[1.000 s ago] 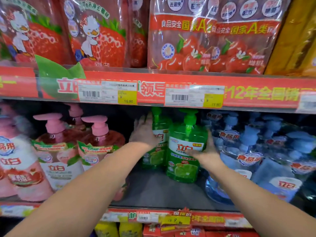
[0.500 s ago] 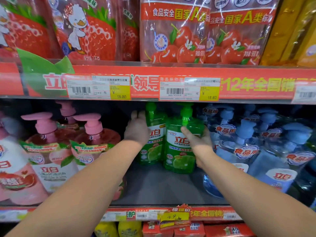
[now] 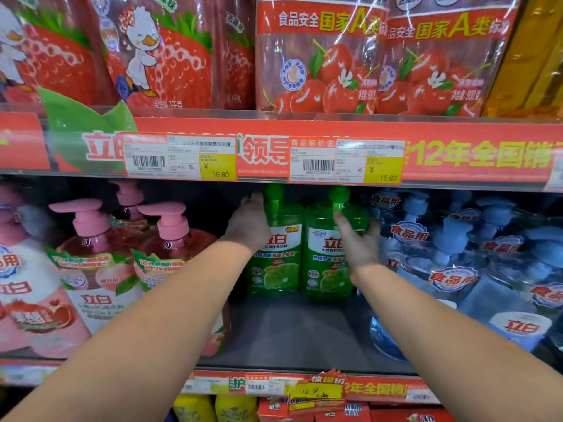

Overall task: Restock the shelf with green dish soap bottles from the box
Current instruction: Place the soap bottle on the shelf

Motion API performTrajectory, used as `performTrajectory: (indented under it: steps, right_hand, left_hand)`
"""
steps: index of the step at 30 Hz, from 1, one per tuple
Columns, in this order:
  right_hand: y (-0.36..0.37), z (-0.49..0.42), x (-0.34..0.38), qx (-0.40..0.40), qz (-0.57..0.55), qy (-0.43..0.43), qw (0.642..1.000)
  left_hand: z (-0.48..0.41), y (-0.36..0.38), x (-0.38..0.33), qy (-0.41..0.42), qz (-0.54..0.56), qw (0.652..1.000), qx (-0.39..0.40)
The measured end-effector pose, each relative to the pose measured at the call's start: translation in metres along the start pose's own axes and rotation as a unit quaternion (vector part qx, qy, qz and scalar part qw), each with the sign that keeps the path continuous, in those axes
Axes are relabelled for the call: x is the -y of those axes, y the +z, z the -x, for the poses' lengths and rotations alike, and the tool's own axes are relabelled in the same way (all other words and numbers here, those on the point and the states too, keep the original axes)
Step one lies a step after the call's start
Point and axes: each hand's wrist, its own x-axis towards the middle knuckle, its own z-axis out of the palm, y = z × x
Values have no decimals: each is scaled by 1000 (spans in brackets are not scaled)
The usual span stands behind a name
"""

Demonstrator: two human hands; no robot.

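Head view: dark shelf (image 3: 289,330) beneath red price rail (image 3: 457,153)

Shelf (image 3: 289,330) carries pink bottles (image 3: 170,251), green bottles (image 3: 277,269), blue bottles (image 3: 451,269).

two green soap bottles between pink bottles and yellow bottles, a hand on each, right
Not yellow: the head view shows blue bottles right of the green soap bottles. The pink bottles are correct, as are the left hand and right hand on the green ones.
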Motion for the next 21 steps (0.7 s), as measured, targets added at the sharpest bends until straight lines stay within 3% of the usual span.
performTrajectory:
  steps: [6,21]
  right_hand:
    - [-1,0,0,-16,2,-4,1000]
    - [-2,-2,2,18,25,0,1000]
  left_hand:
    - [3,12,1,-14,78,997,17]
    - [4,18,5,6,64,998,-26]
